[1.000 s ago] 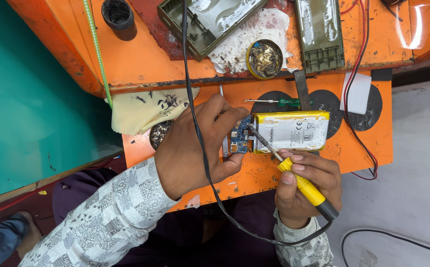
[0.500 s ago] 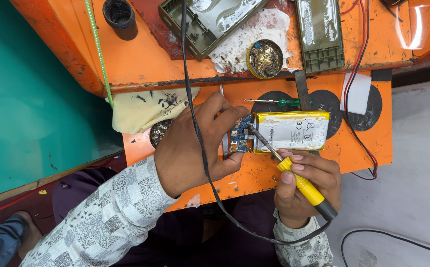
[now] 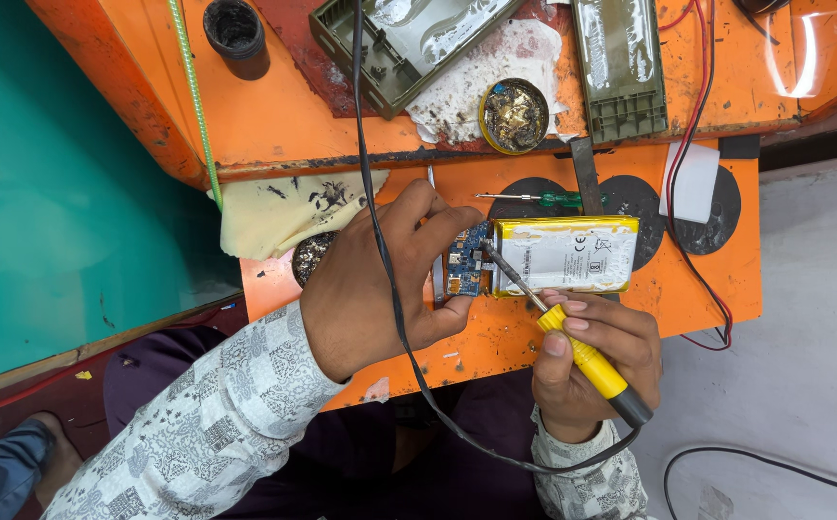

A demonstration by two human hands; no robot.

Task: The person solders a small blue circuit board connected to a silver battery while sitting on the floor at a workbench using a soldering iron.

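left hand [image 3: 370,279] curled around the small blue circuit board [image 3: 466,260], fingers over its top edge and thumb beneath, pinning it to the orange work board [image 3: 707,279]. right hand [image 3: 596,366] closed in a pen-like grip on the yellow-handled soldering iron [image 3: 582,351]; metal tip angled up-left, resting at the board's right edge where it meets the flat yellow-wrapped battery pack [image 3: 567,253]. battery lies flat just beside the circuit board, touching it. iron's black cord [image 3: 389,289] loops from below the right wrist up across the back of the left hand. yellow stained cloth [image 3: 283,212] left of the left hand. round tin of brass wool [image 3: 515,116] on the upper bench; green-handled screwdriver [image 3: 543,198] just above the battery.
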